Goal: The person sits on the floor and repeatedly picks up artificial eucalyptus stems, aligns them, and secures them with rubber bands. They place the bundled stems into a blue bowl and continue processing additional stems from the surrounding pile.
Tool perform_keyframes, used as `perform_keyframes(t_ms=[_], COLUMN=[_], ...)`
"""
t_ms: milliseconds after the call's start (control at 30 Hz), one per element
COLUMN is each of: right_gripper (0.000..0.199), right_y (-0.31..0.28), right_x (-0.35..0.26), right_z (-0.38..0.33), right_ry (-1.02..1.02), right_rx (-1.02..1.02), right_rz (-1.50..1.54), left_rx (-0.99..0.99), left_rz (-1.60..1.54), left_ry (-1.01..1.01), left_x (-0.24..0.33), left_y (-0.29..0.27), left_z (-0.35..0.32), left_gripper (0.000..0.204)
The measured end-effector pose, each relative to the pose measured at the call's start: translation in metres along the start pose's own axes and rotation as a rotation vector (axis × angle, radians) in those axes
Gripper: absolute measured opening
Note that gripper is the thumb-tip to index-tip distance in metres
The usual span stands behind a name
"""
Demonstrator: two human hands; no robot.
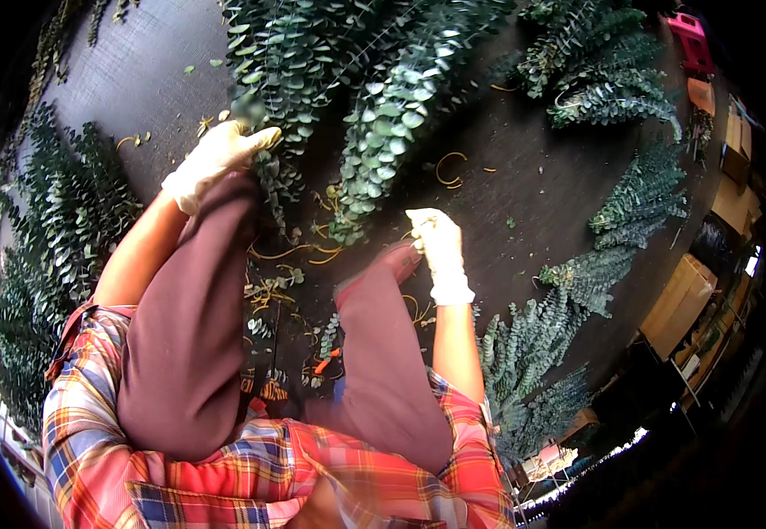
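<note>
Beside leafy stems [286,106], the left hand [213,159] shows an unclear grip, the right hand [439,240] curled closed.

The gloved left grip [220,159] sits upper left, one digit pointing right, its left forearm [140,251] slanting up. Near centre, the gloved right grip [437,249] curls its fingers, right forearm [459,348] nearly upright.

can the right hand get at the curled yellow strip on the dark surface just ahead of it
Probably yes: the right hand looks close to the curled yellow strip, and no leafy branch lies between them on the dark surface.
</note>
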State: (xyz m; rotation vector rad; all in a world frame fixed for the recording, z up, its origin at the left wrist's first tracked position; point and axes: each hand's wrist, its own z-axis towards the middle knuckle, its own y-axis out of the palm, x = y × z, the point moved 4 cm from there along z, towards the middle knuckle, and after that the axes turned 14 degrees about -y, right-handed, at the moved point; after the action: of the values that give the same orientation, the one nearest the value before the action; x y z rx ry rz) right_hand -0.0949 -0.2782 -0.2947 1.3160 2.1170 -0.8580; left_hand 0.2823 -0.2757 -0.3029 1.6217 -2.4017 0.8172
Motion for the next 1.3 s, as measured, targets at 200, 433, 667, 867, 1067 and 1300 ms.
perform_keyframes(t_ms=[200, 433, 667, 867, 1067, 1300], right_gripper=[0.025, 0.025, 0.023, 0.034, 0.027, 0.023], right_y=[0.041, 0.058, 0.076, 0.017, 0.069, 0.044], right_x=[0.055, 0.051, -0.013, 0.025, 0.015, -0.046], right_z=[0.007, 0.020, 0.005, 0.022, 0.027, 0.017], right_ry=[-0.121, -0.019, -0.203, -0.105, -0.121, -0.269], right_rx=[-0.103, -0.240, -0.436, -0.022, -0.377, -0.316], right_rz=[-0.168, -0.158, 0.235, 0.273, 0.069, 0.217], left_rx=[-0.192, -0.450, -0.436, -0.463, -0.465, -0.761], left_rz=[0.528, -0.063, -0.402, -0.241, -0.401, -0.661], left_ry=[0.036, 0.241, -0.046, 0.002, 0.143, 0.186], left_x=[0.048, 0.043, 0.038, 0.035, 0.043, 0.052], left_y=[0.006, 0.151, 0.144, 0.140, 0.150, 0.109], left_z=[-0.035, 0.013, 0.028, 0.036, 0.020, 0.014], left_gripper=[0.056, 0.088, 0.072, 0.073, 0.096, 0.046])
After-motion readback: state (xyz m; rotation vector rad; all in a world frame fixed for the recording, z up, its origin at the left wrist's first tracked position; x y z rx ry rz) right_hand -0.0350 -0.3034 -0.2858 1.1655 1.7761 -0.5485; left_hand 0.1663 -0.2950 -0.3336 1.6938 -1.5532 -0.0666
